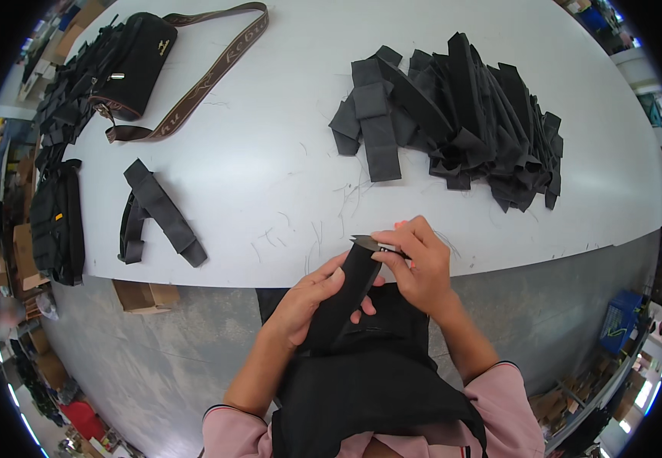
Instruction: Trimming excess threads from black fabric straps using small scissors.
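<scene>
My left hand (310,301) is wrapped round a folded black fabric strip (351,284), its thumb lying along the near face. The strip slants up and to the right, over my lap at the table's front edge. At its upper end my right hand (423,263) is closed in a pinch, the fingertips against the strip's edge. A small dark tool (386,249) with a bit of orange shows between and behind those fingers; its kind is mostly hidden. Black fabric covers my lap.
A big pile of black fabric strips (491,130) lies on the white table (270,183), right of centre. To the left are two crossed strips (164,214), a black bag (136,69) with a brown strap (201,84), and another black bag (60,221). Loose threads litter the tabletop. An open cardboard box (145,296) stands below.
</scene>
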The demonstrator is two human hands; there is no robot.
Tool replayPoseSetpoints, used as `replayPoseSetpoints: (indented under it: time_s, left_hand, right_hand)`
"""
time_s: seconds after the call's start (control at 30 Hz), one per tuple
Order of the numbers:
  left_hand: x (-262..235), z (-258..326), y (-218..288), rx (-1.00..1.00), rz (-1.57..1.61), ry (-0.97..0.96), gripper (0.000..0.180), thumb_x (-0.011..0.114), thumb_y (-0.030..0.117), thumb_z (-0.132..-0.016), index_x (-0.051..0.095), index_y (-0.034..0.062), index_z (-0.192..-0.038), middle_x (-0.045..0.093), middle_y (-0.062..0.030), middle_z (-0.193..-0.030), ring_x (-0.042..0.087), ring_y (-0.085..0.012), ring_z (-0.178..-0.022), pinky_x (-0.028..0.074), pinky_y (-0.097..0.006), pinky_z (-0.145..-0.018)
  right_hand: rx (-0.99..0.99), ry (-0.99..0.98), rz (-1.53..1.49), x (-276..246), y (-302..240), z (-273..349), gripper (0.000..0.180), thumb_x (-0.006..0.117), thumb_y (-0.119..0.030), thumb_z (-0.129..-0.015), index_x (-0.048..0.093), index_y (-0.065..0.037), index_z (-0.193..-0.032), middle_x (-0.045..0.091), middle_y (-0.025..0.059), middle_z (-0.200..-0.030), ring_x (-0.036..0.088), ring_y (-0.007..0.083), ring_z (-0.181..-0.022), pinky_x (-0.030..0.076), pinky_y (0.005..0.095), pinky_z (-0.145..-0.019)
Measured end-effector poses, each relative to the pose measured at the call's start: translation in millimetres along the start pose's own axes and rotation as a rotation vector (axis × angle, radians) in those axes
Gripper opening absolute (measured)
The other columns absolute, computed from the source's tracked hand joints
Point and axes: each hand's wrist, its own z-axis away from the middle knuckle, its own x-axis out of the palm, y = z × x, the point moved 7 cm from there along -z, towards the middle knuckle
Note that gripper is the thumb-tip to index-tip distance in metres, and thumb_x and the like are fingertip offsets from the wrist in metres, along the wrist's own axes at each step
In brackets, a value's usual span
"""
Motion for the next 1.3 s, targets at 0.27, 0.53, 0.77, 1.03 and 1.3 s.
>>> replayPoseSetpoints:
  time_s: [0.27,0.53,0.77,1.03,1.3]
  left_hand:
    - [11,8,5,-0.111,-0.040,-0.060,0.065,0.045,0.036,-0.096,0.019,0.0025,-0.146,0.058,-0.0205,-0.111,0.063,-0.0220,-0.075,0.049,-0.029,-0.065]
    - [9,7,4,-0.131,-0.039,-0.095,0.065,0.043,0.035,-0.097,0.016,0.0034,-0.147,0.058,-0.0216,-0.107,0.063,-0.0233,-0.073,0.049,-0.029,-0.065]
    - [6,5,2,-0.144,-0.047,-0.056,0.065,0.045,0.035,-0.097,0.018,0.0037,-0.147,0.058,-0.0204,-0.108,0.062,-0.0219,-0.073,0.049,-0.029,-0.065]
    - [-6,5,30,0.175,-0.817,0.257,0.054,0.052,0.022,-0.093,0.034,0.0049,-0.140,0.053,-0.0158,-0.111,0.056,-0.0235,-0.092,0.045,-0.032,-0.077]
    - [11,12,48,0.628,-1.679,0.671,0.067,0.072,0.006,-0.073,0.041,0.0065,-0.132,0.047,-0.0163,-0.112,0.050,-0.0337,-0.100,0.042,-0.040,-0.084]
  right_hand:
    - [-0.156,-0.368,-0.066,-16,4,-36,0.031,0.074,-0.002,-0.063,0.067,-0.006,-0.094,0.056,0.0057,-0.081,0.054,0.0214,-0.073,0.044,0.0308,-0.063]
    - [-0.219,-0.377,-0.037,-12,10,-39,0.025,0.074,-0.005,-0.065,0.069,-0.008,-0.089,0.055,0.0055,-0.075,0.053,0.0217,-0.068,0.043,0.0312,-0.062]
    - [-0.236,-0.373,-0.126,-11,7,-36,0.025,0.073,0.000,-0.065,0.068,-0.005,-0.089,0.054,0.0055,-0.074,0.052,0.0202,-0.066,0.043,0.0296,-0.060]
    - [0.017,-0.083,-0.234,-9,15,-15,0.023,0.072,0.003,-0.068,0.067,-0.003,-0.090,0.052,0.0042,-0.076,0.050,0.0140,-0.065,0.040,0.0244,-0.056]
    - [0.167,-0.012,-0.154,-2,13,-1,0.020,0.070,0.002,-0.072,0.065,-0.002,-0.091,0.050,0.0056,-0.077,0.052,0.0152,-0.064,0.045,0.0263,-0.063]
